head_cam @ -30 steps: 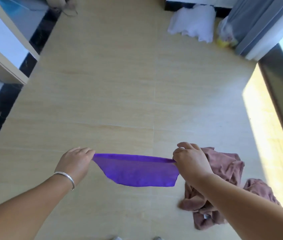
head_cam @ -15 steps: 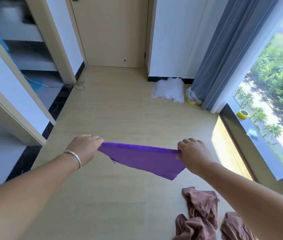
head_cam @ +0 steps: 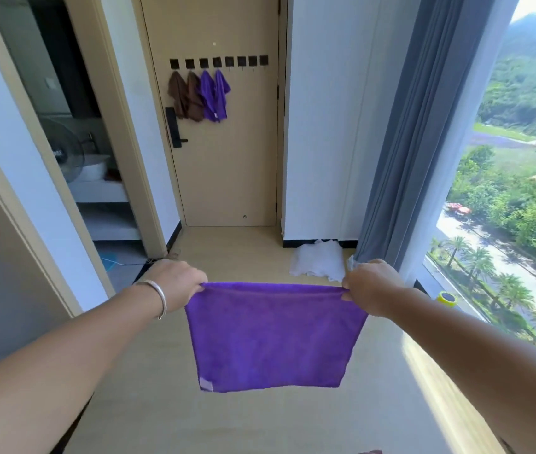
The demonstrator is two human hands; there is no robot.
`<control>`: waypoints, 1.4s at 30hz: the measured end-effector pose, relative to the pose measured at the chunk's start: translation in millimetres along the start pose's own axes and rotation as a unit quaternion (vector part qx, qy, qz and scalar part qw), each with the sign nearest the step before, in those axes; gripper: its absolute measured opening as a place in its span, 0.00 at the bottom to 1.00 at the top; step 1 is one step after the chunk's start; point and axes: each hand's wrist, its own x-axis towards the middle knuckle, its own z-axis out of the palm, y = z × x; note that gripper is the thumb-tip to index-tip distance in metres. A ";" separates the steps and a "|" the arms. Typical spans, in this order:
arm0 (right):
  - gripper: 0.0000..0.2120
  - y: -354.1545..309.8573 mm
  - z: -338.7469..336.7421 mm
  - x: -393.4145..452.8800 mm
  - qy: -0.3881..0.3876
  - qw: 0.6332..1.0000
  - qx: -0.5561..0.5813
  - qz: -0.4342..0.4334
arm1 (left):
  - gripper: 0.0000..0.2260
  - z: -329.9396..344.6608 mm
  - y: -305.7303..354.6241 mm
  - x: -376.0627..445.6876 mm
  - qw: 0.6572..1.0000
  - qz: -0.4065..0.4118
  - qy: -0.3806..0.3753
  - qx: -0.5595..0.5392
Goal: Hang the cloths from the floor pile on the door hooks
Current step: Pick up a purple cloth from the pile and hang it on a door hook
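Observation:
I hold a purple cloth (head_cam: 273, 339) spread flat in front of me, hanging from its top edge. My left hand (head_cam: 180, 283) pinches its top left corner and my right hand (head_cam: 370, 286) pinches its top right corner. Straight ahead is the beige door (head_cam: 227, 165) with a row of black hooks (head_cam: 242, 61). Two brown cloths (head_cam: 184, 96) and two purple cloths (head_cam: 215, 95) hang from the left hooks; the right hooks are bare. A sliver of the brown floor pile (head_cam: 371, 451) shows at the bottom edge.
A white cloth heap (head_cam: 317, 260) lies on the floor by the wall and grey curtain (head_cam: 401, 142). A large window (head_cam: 515, 191) fills the right, with a yellow tape roll (head_cam: 447, 298) on its sill. An open doorway (head_cam: 73, 142) with a fan is on the left.
My view has risen from the floor to the door. Both hands lifted the purple cloth, which now hangs open as a full square. The brown pile dropped almost out of view.

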 end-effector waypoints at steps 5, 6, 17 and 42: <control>0.16 35.6 -66.7 -19.6 0.032 0.999 0.003 -0.007 | 0.11 -85.3 -16.8 -14.0 0.999 -0.017 0.039 0.012; 0.16 42.6 -79.0 -23.0 0.041 0.999 0.004 -0.007 | 0.11 -100.8 -19.7 -16.9 0.999 -0.020 0.047 0.018; 0.14 109.4 -195.0 -61.6 0.166 0.984 0.057 0.034 | 0.13 -238.8 -36.2 -49.8 0.987 -0.070 0.136 0.058; 0.19 111.1 -257.5 90.6 0.288 0.956 0.043 0.026 | 0.13 -217.7 -145.4 58.0 0.948 -0.166 0.264 0.064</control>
